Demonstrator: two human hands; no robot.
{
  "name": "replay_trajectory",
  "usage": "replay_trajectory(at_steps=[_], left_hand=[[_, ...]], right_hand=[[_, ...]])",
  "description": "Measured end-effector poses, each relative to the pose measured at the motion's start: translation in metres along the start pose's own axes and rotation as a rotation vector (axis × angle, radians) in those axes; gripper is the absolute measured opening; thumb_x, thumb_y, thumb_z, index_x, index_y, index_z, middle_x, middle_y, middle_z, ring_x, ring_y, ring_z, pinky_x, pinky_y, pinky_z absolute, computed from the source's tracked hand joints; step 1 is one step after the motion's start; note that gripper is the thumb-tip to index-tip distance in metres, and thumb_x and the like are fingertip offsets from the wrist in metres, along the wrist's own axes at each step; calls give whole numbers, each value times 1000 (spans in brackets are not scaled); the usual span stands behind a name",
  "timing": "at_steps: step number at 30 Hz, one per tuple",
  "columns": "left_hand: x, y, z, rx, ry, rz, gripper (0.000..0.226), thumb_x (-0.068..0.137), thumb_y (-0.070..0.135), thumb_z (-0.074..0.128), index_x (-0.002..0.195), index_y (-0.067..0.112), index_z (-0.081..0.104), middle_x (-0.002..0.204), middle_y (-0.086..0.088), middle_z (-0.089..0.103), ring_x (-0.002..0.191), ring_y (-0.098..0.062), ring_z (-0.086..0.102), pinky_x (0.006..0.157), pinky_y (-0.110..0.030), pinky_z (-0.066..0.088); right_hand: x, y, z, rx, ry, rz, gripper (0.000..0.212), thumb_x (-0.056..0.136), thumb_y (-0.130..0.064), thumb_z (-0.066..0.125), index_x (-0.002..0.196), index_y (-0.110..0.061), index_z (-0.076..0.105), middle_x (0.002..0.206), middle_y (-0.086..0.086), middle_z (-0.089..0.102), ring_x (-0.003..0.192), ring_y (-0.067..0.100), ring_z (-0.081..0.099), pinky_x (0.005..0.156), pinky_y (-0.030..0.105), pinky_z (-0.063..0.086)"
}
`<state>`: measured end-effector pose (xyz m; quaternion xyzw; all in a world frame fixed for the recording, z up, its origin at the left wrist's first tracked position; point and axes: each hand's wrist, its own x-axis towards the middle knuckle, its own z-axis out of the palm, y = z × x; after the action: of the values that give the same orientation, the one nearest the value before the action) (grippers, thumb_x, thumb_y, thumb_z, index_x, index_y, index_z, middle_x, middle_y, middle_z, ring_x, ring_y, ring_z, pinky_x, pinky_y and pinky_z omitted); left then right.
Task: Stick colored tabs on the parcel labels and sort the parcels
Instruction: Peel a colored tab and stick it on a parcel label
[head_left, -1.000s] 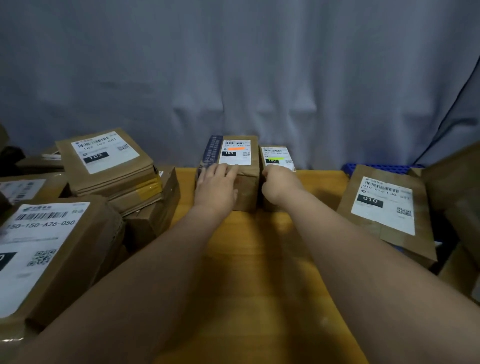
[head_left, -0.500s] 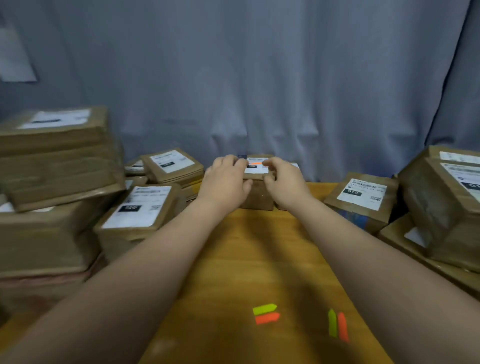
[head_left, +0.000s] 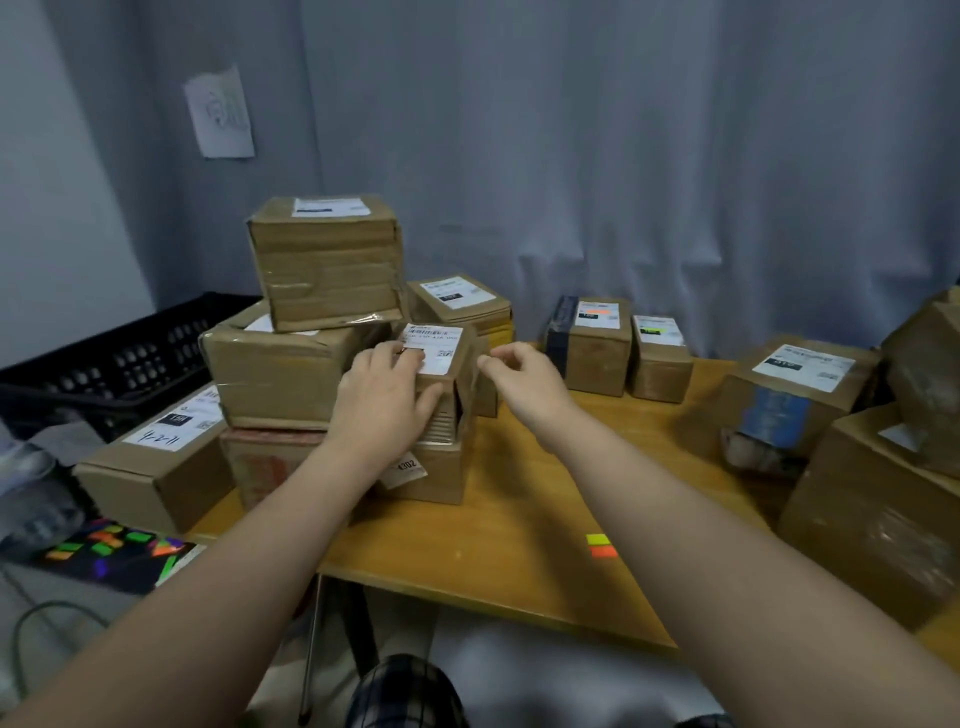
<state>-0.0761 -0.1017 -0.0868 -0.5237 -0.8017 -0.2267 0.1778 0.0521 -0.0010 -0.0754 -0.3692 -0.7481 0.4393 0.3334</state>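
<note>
Here left hand (head_left: 387, 397) grips the small parcel (head_left: 440, 340); right hand (head_left: 522, 382) hovers, fingers (head_left: 511, 354) loosely curled.

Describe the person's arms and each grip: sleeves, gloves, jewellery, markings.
The left forearm and right forearm are bare, with no sleeve in view. The left grip and right grip are ungloved; no ring, watch, band or marking shows on either.
</note>
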Motion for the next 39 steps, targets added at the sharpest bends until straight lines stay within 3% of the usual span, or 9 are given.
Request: replay_trajectory(at_steps=[7,11,16,18,21,25,32,36,39], left_hand=[[-1,-3,23,-25,12,39,45,96,39,48,134,17,50,138,-9,47,133,-29,33,107,-49,33],[-2,4,27,-239,83,75,32,97,30,48,124,15,58,128,-7,50,126,-25,36,100,-44,41],[0,27,28,-486,186,94,18,95,23,54,107,10,59,120,-4,43,117,-19,40,95,-27,38],[3,39,36,-693,197,28,19,94,23,56,109,12,54,119,-1,39,115,-18,46,97,-32,44],[7,62,51,-1000,-41,-143,40,94,25,57,129,17,41,131,1,45,116,-14,53,98,-39,49],[0,99,69,-1180,-164,-158,49,94,15,57,137,21,34,128,6,51,118,-9,52,93,-23,48],[1,138,85,-1236,-111,-152,45,91,4,57,126,22,36,125,6,46,116,-10,49,89,-12,45],[4,142,86,-1239,-124,-137,45,92,6,57,129,22,35,119,12,48,108,0,50,79,-5,46],[5,142,91,-1207,-167,-140,50,93,14,58,136,24,34,124,12,47,113,-2,50,81,-11,49]], right_hand=[[8,-3,36,266,-161,345,70,90,-55,53,144,-18,29,135,1,47,111,15,48,83,28,35],[11,7,38,493,-126,418,61,89,-48,58,139,-23,34,108,0,60,86,12,59,59,26,45],[7,36,13,711,39,351,56,86,-32,63,136,-28,37,109,5,66,93,21,65,73,35,55],[2,51,-7,682,115,276,68,81,-29,66,140,-31,32,112,3,64,99,22,63,87,40,53],[-8,70,-41,536,149,162,87,67,-29,67,142,-40,25,123,-1,61,107,18,61,98,40,48],[-23,90,-76,390,128,31,88,71,-17,60,148,-34,18,125,-17,51,111,-1,51,93,21,42],[-22,110,-108,323,110,62,94,66,-20,55,147,-39,12,140,-5,45,126,16,44,109,40,37],[-16,116,-113,338,113,49,86,81,-24,60,148,-39,8,144,-7,42,129,15,42,111,39,35],[-13,122,-113,359,89,67,78,92,-27,59,149,-37,7,142,-8,46,127,14,47,107,35,38]])
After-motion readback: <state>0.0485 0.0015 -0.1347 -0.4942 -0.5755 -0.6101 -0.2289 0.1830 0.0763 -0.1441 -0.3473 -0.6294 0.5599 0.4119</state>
